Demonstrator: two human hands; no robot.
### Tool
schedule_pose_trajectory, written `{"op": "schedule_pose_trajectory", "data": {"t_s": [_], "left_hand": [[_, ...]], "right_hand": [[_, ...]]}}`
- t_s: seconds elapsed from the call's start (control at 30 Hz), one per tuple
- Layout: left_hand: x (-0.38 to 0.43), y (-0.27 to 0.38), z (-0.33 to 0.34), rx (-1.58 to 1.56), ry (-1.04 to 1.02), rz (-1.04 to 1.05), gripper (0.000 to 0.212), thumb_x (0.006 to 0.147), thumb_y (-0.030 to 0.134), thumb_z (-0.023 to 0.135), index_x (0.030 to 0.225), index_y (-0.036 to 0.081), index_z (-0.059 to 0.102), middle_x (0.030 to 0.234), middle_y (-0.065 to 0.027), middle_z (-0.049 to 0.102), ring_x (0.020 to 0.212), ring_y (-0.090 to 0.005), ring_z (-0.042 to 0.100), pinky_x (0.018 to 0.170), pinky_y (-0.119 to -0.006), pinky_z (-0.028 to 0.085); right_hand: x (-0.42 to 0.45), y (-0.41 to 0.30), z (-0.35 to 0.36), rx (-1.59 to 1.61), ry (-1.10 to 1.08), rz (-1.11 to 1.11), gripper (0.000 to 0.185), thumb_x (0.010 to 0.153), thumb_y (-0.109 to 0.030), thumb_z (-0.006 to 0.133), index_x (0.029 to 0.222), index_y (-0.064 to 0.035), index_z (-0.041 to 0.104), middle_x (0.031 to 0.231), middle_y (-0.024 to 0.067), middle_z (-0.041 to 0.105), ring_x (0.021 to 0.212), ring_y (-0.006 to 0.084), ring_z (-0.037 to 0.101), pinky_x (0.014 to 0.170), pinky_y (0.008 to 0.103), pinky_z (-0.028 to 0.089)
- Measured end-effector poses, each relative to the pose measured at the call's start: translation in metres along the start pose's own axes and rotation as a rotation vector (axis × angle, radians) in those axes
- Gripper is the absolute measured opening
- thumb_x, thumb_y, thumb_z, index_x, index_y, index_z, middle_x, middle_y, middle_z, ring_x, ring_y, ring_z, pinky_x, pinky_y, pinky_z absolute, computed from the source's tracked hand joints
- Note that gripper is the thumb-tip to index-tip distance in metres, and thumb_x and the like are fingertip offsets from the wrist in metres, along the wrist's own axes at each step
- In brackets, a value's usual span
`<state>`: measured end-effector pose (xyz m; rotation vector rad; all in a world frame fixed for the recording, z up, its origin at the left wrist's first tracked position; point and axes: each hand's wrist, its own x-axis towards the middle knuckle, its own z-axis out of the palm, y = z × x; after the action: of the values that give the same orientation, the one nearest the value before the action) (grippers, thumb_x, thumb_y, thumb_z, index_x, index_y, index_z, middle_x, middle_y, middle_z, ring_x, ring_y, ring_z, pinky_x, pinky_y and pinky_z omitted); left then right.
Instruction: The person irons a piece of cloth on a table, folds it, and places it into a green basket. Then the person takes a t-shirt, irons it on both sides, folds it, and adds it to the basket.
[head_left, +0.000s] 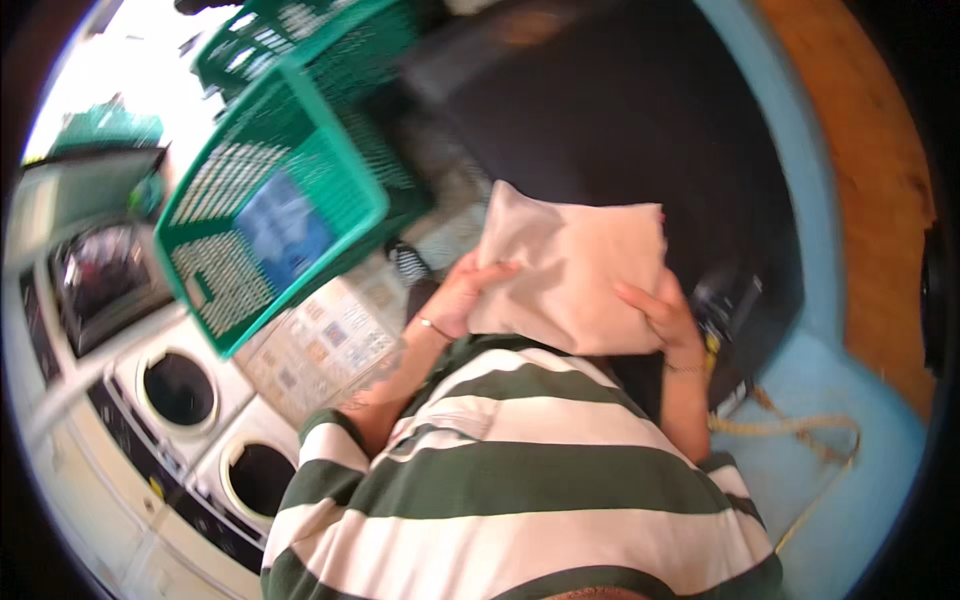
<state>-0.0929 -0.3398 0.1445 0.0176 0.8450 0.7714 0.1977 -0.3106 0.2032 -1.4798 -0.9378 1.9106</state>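
A folded pale pink cloth is stretched between my two hands, close in front of my striped shirt. My left hand grips its left edge, thumb on top and fingers underneath. At the lower right side of the cloth, my right hand pinches it the same way. The fingers beneath the cloth are mostly hidden. Beyond it lies a dark padded-looking surface, which the cloth partly covers from view. What kind of garment or linen the cloth is, I cannot tell.
A green plastic laundry basket with folded blue cloth inside stands to the left; another green basket is behind it. Front-loading machines line the left. A yellowish cord lies on the light-blue surface at right.
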Motion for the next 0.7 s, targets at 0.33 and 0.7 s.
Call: {"op": "schedule_pose_trajectory", "data": {"t_s": [0.33, 0.7], "left_hand": [[-0.223, 0.129, -0.209, -0.187, 0.253, 0.404, 0.049, 0.094, 0.015, 0.07, 0.138, 0.001, 0.054, 0.124, -0.0105, 0.067, 0.106, -0.0197, 0.07, 0.09, -0.035, 0.06], [-0.244, 0.223, -0.553, -0.095, 0.579, 0.449, 0.047, 0.091, 0.016, 0.071, 0.134, 0.005, 0.056, 0.118, -0.0073, 0.069, 0.104, -0.0185, 0.069, 0.088, -0.036, 0.059]], "right_hand": [[0.119, -0.056, 0.346, -0.135, -0.509, 0.147, 0.055, 0.091, -0.017, 0.071, 0.137, 0.0058, 0.053, 0.126, 0.0125, 0.065, 0.114, 0.018, 0.064, 0.1, 0.0321, 0.051], [0.349, 0.123, 0.61, -0.254, -0.709, 0.264, 0.059, 0.091, -0.022, 0.074, 0.14, 0.0012, 0.05, 0.128, 0.0116, 0.066, 0.112, 0.0193, 0.065, 0.098, 0.0356, 0.054]]}}
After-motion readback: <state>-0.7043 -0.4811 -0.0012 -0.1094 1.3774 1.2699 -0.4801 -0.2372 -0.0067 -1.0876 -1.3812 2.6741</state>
